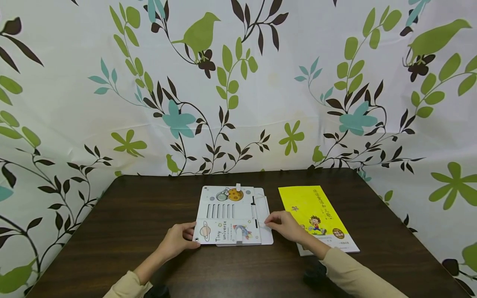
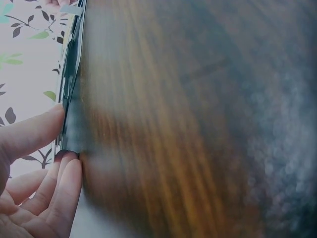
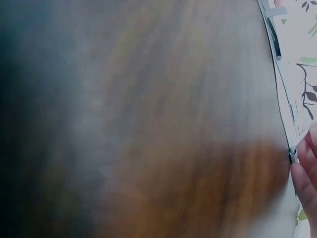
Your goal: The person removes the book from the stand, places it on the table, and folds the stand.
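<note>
A white book stand (image 1: 220, 212), printed with planets and the words "Tiny universe", lies folded flat on the dark table. At its lower left corner my left hand (image 1: 177, 240) pinches the edge, thumb (image 2: 34, 131) on the top and fingers (image 2: 67, 191) curled beneath. My right hand (image 1: 287, 225) is at the stand's right edge, where thumb and fingertips pinch a thin wire arm. The right wrist view catches these fingers (image 3: 306, 186) at the stand's edge (image 3: 279, 94), seen side-on. Small pale clips (image 1: 238, 187) sit at the stand's top and bottom.
To the right lies a yellow booklet (image 1: 303, 203) with a cartoon child on its cover, partly under my right hand and wrist. The brown wooden table (image 1: 141, 215) ends at a back edge before a leaf-and-bird patterned cloth (image 1: 261, 82).
</note>
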A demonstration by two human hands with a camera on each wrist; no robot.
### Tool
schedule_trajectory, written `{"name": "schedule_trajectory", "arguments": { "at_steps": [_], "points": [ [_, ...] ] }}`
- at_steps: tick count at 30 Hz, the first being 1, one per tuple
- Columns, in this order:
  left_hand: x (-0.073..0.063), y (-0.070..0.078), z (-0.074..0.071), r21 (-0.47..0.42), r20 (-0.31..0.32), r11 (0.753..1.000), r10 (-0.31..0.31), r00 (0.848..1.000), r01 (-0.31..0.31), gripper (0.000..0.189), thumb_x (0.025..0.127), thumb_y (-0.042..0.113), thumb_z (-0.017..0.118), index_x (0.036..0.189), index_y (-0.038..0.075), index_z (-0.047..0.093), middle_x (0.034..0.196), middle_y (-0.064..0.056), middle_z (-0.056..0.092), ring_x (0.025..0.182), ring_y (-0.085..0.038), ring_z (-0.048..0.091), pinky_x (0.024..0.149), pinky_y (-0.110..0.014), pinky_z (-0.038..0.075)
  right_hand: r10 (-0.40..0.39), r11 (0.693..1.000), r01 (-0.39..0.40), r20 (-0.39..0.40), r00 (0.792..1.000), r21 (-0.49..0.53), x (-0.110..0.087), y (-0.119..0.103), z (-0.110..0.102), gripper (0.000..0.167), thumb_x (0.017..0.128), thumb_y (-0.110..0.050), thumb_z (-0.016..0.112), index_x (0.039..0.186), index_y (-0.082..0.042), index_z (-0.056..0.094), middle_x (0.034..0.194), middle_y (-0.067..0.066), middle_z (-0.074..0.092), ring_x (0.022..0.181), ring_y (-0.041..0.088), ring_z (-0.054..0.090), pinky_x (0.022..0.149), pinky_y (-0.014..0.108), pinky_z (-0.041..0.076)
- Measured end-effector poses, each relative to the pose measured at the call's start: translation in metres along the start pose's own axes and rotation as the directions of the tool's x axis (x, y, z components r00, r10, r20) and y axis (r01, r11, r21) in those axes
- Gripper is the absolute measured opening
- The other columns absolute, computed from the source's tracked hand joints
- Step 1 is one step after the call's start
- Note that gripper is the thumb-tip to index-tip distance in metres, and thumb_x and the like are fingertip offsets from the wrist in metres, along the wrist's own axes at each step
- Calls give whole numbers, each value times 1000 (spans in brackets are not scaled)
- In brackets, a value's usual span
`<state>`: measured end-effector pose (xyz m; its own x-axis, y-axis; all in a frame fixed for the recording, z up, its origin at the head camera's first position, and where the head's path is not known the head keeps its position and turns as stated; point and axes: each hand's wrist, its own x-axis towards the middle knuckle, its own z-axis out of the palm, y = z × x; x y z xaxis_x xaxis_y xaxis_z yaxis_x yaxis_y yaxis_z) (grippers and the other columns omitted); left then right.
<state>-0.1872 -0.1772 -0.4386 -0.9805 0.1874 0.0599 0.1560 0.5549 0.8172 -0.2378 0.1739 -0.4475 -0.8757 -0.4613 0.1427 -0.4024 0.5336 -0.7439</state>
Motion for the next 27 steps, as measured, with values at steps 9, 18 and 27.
{"name": "schedule_trajectory", "arguments": {
  "at_steps": [9, 18, 27],
  "points": [
    [0, 0, -1, -4, 12, 1000, -3, 1000, 3, 65, 61, 2, 81, 117, -16, 52, 81, -7, 62, 72, -16, 59, 57, -21, 47, 10, 999, -9, 16, 1000, -37, 3, -1, 1, 7, 85, -9, 62, 88, -9, 69, 88, 0, 66, 74, 12, 53, 69, 19, 47],
    [1, -2, 0, 3, 1, 1000, -10, 1000, 10, 66, 60, 3, 81, 117, -14, 53, 81, -6, 61, 71, -14, 58, 57, -20, 47, -35, 993, 41, 57, 998, -114, 8, -5, 0, 8, 84, -6, 63, 87, -8, 70, 85, -2, 67, 72, 9, 53, 69, 21, 48],
    [0, -2, 0, 0, -4, 1000, 0, 1000, 0, 65, 60, 2, 81, 116, -15, 53, 80, -6, 62, 70, -15, 58, 56, -20, 47, -97, 970, 116, 97, 990, -212, 14, -8, 1, 6, 82, -5, 65, 81, -6, 71, 78, -2, 67, 66, 6, 50, 64, 21, 47]
  ]
}}
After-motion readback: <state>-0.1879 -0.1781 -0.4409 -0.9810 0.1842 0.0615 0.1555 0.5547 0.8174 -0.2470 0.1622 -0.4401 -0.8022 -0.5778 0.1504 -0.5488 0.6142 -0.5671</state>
